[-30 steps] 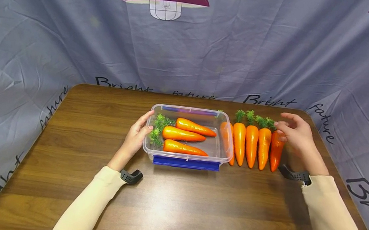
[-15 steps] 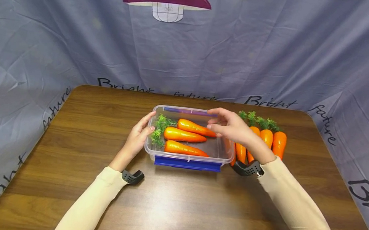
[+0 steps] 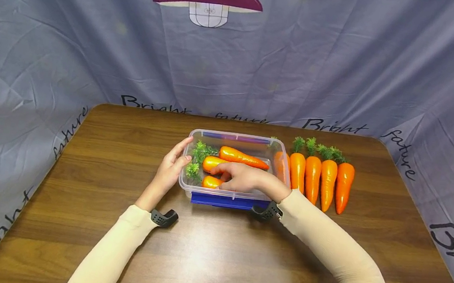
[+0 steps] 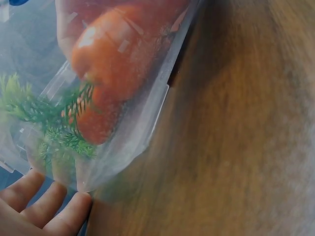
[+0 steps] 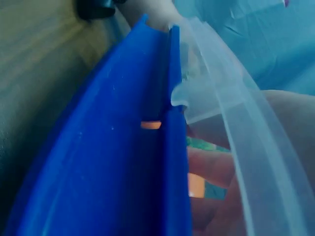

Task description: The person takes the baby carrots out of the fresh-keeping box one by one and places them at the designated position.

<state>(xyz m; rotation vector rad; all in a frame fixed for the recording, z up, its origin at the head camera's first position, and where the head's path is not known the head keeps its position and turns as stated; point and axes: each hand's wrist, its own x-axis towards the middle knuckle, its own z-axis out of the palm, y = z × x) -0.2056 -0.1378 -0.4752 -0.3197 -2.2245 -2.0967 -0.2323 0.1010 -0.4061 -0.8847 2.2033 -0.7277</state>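
The clear plastic container (image 3: 277, 196) with blue side clips sits in the middle of the table with three orange carrots inside, green tops to the left. My left hand (image 3: 170, 165) holds its left side, thumb at the rim and fingertips against the outer wall in the left wrist view. Inside the container, my right hand (image 3: 241, 177) grips the near carrot (image 3: 210, 182), fingers and thumb on either side; the hand covers most of it. The middle carrot (image 3: 212, 164) is partly hidden. The far carrot (image 3: 244, 157) shows fully. A blue clip (image 5: 113, 132) fills the right wrist view.
Several more carrots (image 3: 312, 175) stand in a row right of the container, tips toward me, and one shows through its wall. Behind the brown wooden table (image 3: 205, 252) hangs a printed grey-blue cloth (image 3: 261, 70).
My right hand has moved left from the carrot row, over the container, and down onto the near carrot inside. The row stays as it was. My left hand stays at the container.
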